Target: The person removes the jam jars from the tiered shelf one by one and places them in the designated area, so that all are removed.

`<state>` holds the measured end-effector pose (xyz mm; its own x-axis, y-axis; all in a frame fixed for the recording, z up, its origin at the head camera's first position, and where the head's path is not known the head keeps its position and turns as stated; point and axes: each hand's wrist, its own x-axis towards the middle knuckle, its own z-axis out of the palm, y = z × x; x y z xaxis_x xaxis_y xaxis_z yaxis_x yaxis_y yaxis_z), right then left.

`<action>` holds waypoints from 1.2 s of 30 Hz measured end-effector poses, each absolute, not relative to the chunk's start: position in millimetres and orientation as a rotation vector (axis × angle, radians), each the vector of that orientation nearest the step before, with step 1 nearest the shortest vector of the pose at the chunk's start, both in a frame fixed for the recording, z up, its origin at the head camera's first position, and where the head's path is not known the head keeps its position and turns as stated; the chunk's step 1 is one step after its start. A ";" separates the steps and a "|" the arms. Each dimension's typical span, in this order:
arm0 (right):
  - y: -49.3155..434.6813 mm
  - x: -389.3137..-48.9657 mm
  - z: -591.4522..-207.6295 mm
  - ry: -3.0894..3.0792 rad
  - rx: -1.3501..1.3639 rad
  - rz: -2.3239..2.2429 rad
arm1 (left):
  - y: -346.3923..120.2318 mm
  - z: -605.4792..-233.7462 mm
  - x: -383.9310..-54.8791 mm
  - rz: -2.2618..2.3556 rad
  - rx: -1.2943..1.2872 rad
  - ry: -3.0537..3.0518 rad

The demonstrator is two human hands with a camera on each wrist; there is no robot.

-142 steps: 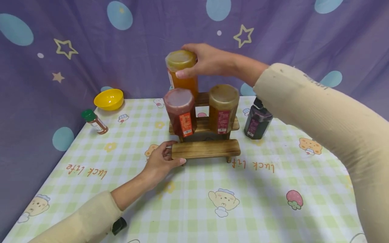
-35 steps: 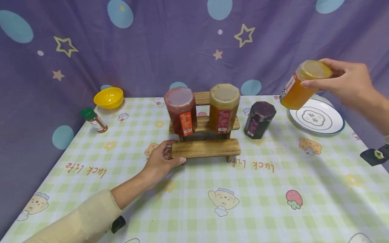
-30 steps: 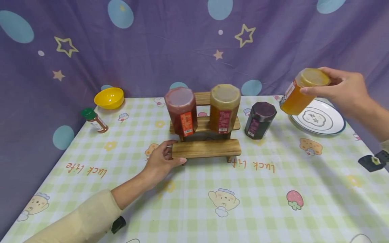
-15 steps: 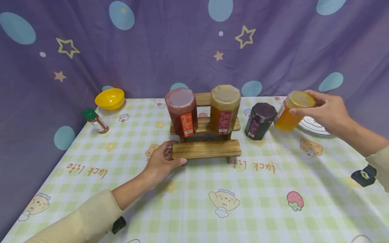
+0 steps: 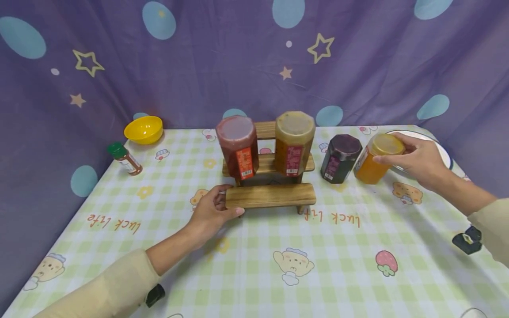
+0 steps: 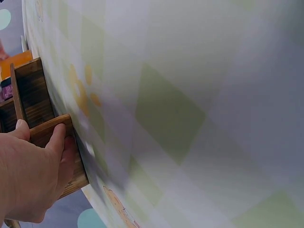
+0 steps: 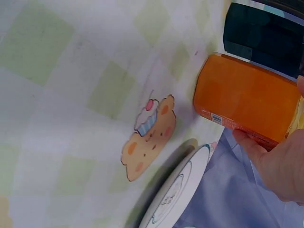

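Note:
My right hand (image 5: 417,161) grips an orange jar (image 5: 373,170) with a yellowish lid, thumb in front and fingers behind. It stands upright on the cloth, right beside a dark purple jar (image 5: 339,161); the right wrist view shows the orange jar (image 7: 247,97) close along the dark one. At the left end of the wooden step rack (image 5: 270,195), my left hand (image 5: 210,211) pinches the lowest step between thumb and fingers, also seen in the left wrist view on the rack (image 6: 52,135). A red jar (image 5: 237,145) and an amber jar (image 5: 294,143) stand on the rack's middle step.
Behind my right hand lies a white plate (image 5: 443,152) with a dark rim. A yellow bowl (image 5: 144,130) and a green-capped spice bottle (image 5: 125,159) stand at the far left. The checkered tablecloth (image 5: 338,274) spreads in front, and a purple curtain (image 5: 222,53) hangs behind.
My right hand has taken the orange jar off the rack's back, carried it right over the plate, then lowered it leftward to the cloth beside the purple jar. The left hand keeps its place.

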<state>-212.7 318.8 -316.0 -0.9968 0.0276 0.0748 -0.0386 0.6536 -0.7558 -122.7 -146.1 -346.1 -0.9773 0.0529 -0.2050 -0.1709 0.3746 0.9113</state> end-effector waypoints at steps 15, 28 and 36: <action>318.4 -214.3 -318.9 -2.801 0.102 1.248 | -145.6 -346.1 -122.4 1.637 -0.107 2.437; 326.8 -218.0 -310.0 -2.956 0.226 1.108 | -145.8 -346.3 -121.8 1.635 -0.098 2.430; 326.8 -231.5 -261.7 -2.979 0.268 1.172 | -146.5 -345.6 -121.2 1.631 -0.098 2.437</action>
